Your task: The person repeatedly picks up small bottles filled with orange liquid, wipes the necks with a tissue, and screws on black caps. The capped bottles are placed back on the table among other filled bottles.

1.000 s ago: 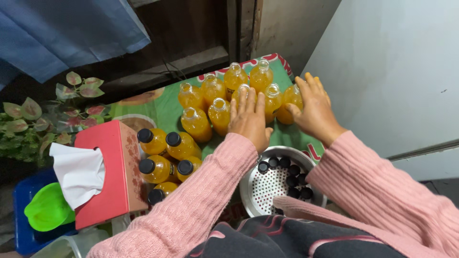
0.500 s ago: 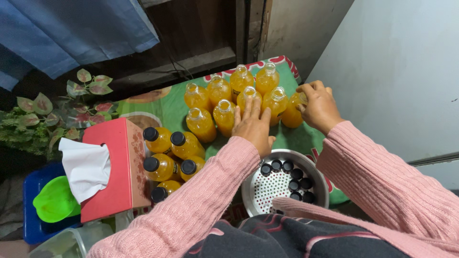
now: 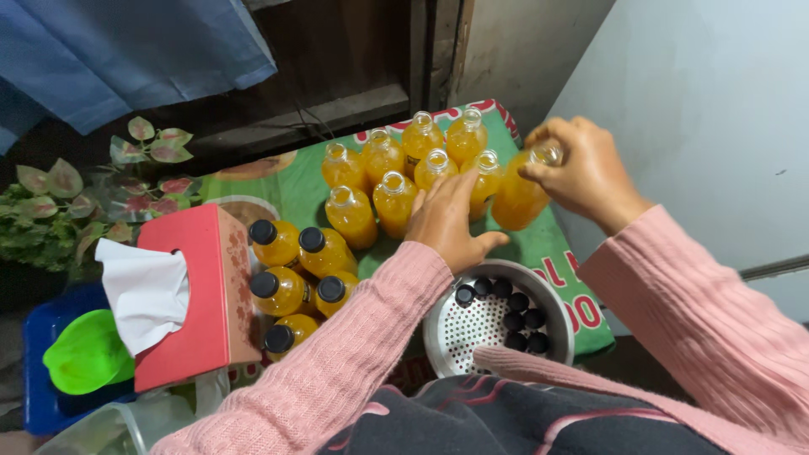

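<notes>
Several uncapped bottles of orange liquid (image 3: 383, 156) stand in a cluster on a green printed table cover (image 3: 286, 190). My left hand (image 3: 447, 221) rests flat against the near bottles of that cluster. My right hand (image 3: 581, 173) grips one uncapped orange bottle (image 3: 516, 198) by its neck, tilted and pulled a little to the right of the rest. Several capped bottles with black lids (image 3: 295, 270) sit at the near left. A perforated metal bowl (image 3: 472, 333) below my left hand holds several black caps (image 3: 510, 307).
A red tissue box (image 3: 198, 295) with a white tissue sticking out stands left of the capped bottles. A green plastic scoop (image 3: 84, 354) lies in a blue container (image 3: 38, 396). Leafy plants (image 3: 76, 202) sit at the far left; a white wall (image 3: 716, 126) is on the right.
My right hand has closed on one bottle's neck and drawn it right, away from the cluster. My left hand has slid slightly down and stays against the bottles.
</notes>
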